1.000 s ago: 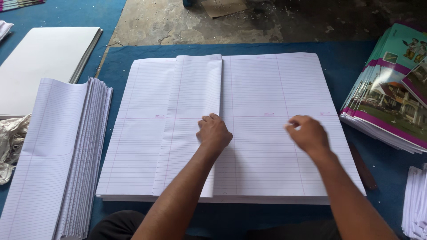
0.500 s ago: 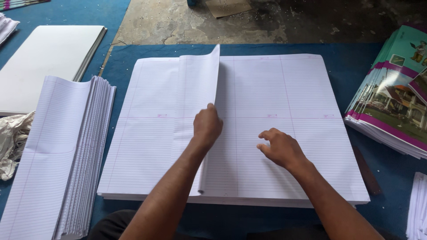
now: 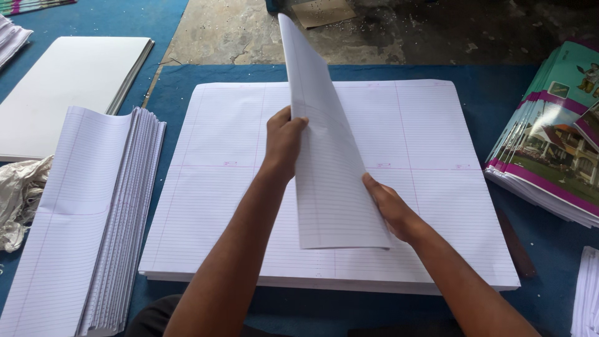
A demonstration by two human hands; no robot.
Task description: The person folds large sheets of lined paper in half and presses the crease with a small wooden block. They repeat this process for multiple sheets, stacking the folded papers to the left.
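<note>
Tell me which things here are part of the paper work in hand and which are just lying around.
In hand:
left hand and right hand, gripping the folded ruled sheet
big stack of flat ruled sheets
pile of folded sheets

Lying about:
colourful printed covers
blank white boards
crumpled rag

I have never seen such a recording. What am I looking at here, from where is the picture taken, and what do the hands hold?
No machine is here: a person works with two bare hands. The camera sits on the person's head and looks down. The left hand and the right hand hold a folded lined sheet, raised above a large flat stack of lined paper on a blue mat. On the left lies a pile of folded sheets and a white board. On the right lie colourful printed covers.
</note>
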